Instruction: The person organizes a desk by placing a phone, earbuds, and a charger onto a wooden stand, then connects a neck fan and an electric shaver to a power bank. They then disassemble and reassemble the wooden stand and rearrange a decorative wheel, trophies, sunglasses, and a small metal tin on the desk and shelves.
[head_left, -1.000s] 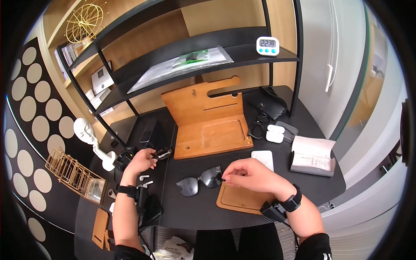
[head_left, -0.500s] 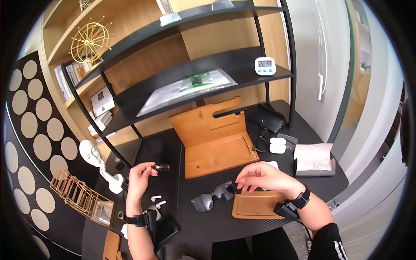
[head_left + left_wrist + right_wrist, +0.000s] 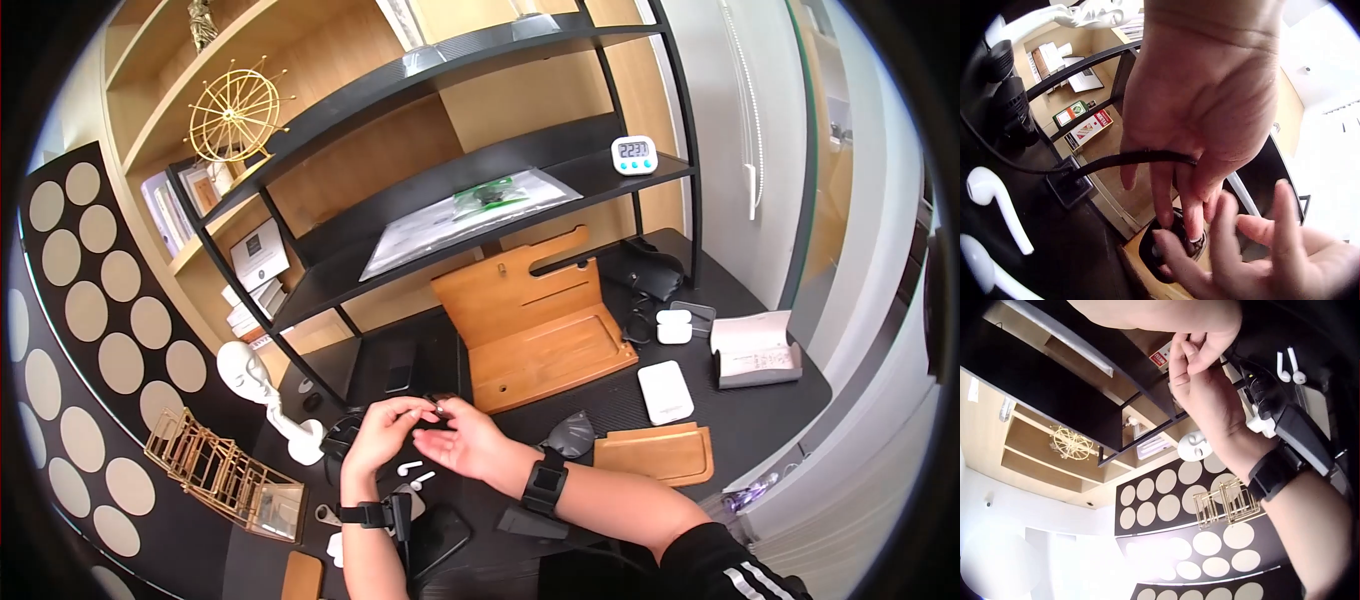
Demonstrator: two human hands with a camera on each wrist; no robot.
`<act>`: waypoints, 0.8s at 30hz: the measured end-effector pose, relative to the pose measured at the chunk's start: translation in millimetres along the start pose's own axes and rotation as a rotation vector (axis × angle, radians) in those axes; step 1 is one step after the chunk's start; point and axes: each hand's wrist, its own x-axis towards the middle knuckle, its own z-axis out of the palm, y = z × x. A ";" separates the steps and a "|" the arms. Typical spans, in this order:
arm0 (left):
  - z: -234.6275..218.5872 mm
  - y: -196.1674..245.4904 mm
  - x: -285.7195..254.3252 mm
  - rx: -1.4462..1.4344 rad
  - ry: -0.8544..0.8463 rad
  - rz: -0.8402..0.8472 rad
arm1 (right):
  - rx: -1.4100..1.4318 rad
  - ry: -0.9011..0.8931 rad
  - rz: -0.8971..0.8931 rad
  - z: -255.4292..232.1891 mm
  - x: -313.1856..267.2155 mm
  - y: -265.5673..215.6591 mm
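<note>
My left hand (image 3: 383, 432) pinches a small dark, glossy item (image 3: 437, 408) at its fingertips, above the left part of the desk. In the left wrist view this dark item (image 3: 1149, 247) has a rounded outline, mostly covered by fingers. My right hand (image 3: 465, 440) has come up to it from the right, palm turned inward and fingers loosely spread, fingertips right at the item. Two white earbuds (image 3: 420, 479) lie below the hands. Dark sunglasses (image 3: 570, 435), partly behind my right wrist, lie beside a wooden tray (image 3: 655, 455).
A wooden stand (image 3: 550, 350) lies folded open at the back. On the right are a white flat box (image 3: 665, 392), an earbud case (image 3: 674, 326) and an open glasses case (image 3: 757, 355). A white bust (image 3: 260, 390) stands left. Shelves (image 3: 480, 230) overhang the desk.
My left hand has lifted the dark item off the desk. My right hand has moved left, away from the sunglasses and tray, and now meets the left. The head view has shifted.
</note>
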 end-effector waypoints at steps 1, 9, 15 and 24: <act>1.4 4.5 -0.6 0.006 -0.027 -0.030 | 0.042 0.002 -0.024 -1.9 13.1 -1.5; -1.7 -1.2 -1.5 0.005 -0.087 0.044 | -0.071 -0.001 -0.154 -25.0 37.8 -16.3; -1.2 -7.7 1.7 -0.210 0.001 -0.079 | -0.237 -0.069 -0.470 -9.7 21.8 -13.7; 7.3 -19.2 10.4 -0.118 0.062 -0.019 | -0.221 -0.109 -0.608 11.7 24.7 0.2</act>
